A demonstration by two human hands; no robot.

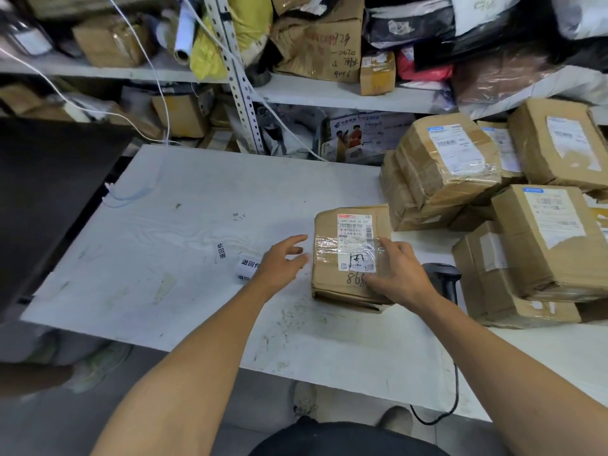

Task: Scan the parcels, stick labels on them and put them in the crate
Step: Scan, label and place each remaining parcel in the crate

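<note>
Both forearms enter from the bottom edge, nearest the viewer, and reach over the white table (184,291). The right hand (399,274) rests on the near right part of the parcel (350,255), fingers laid over its top face and thumb along the near side; it steadies the box and does not appear to lift it. The left hand (283,263) hovers just off the parcel's left edge, fingers spread and relaxed, holding nothing.

The parcel under the right hand is a taped cardboard box lying flat on the table. It carries a printed shipping label (355,241) and handwritten digits on its top.

Just left of the left hand, partly hidden by it, lies a roll of printed labels (246,268); one loose label (222,255) lies on the table beyond it. Behind the right wrist sits a black handheld scanner (441,278), untouched, its cable trailing off the table's near edge. Farther right is a stack of cardboard parcels (526,225).

Assessment: no roll label is seen on the parcel in hand, so labelling appears outstanding; whether it has been scanned cannot be told. No crate is in view. The stack suggests most of the work remains.
</note>
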